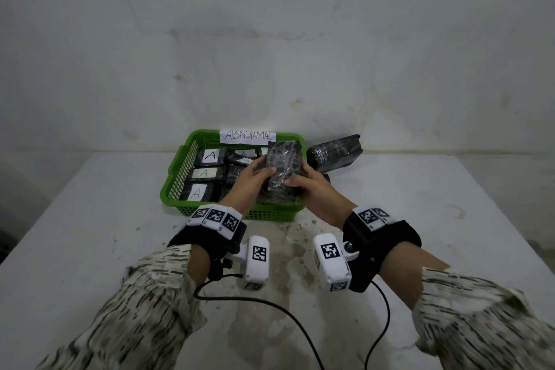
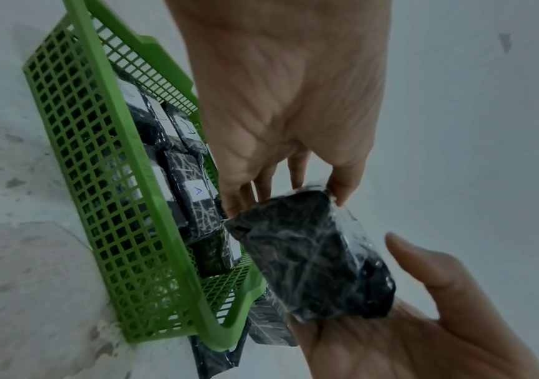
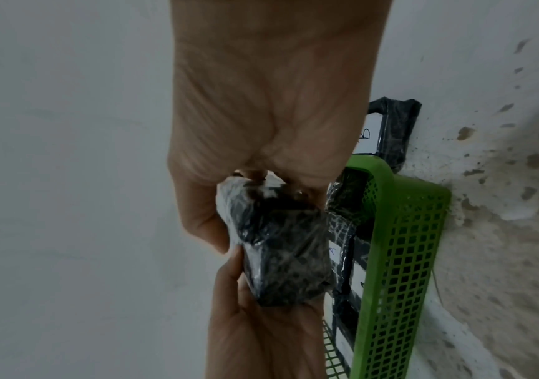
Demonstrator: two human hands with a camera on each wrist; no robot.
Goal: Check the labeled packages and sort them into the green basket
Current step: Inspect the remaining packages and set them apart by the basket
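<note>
Both hands hold one black plastic-wrapped package (image 1: pixel 283 165) upright above the right side of the green basket (image 1: pixel 177 186). My left hand (image 1: pixel 264 172) pinches its left edge between fingers and thumb. My right hand (image 1: pixel 295 182) grips its lower right end. No label shows on the face turned to me. In the left wrist view my left hand (image 2: pixel 287 195) pinches the package (image 2: pixel 313 256) by one end while my right hand (image 2: pixel 423 320) cradles the other. In the right wrist view my right hand (image 3: pixel 239 212) wraps around the package (image 3: pixel 281 259).
Several black packages with white "A" labels (image 1: pixel 210 155) lie in the basket, which carries an "ABNORMAL" sign (image 1: pixel 247 136) on its far rim. Another wrapped package (image 1: pixel 335 150) sits on the table right of the basket; one there shows a "B" label (image 3: pixel 365 133). A wall stands close behind.
</note>
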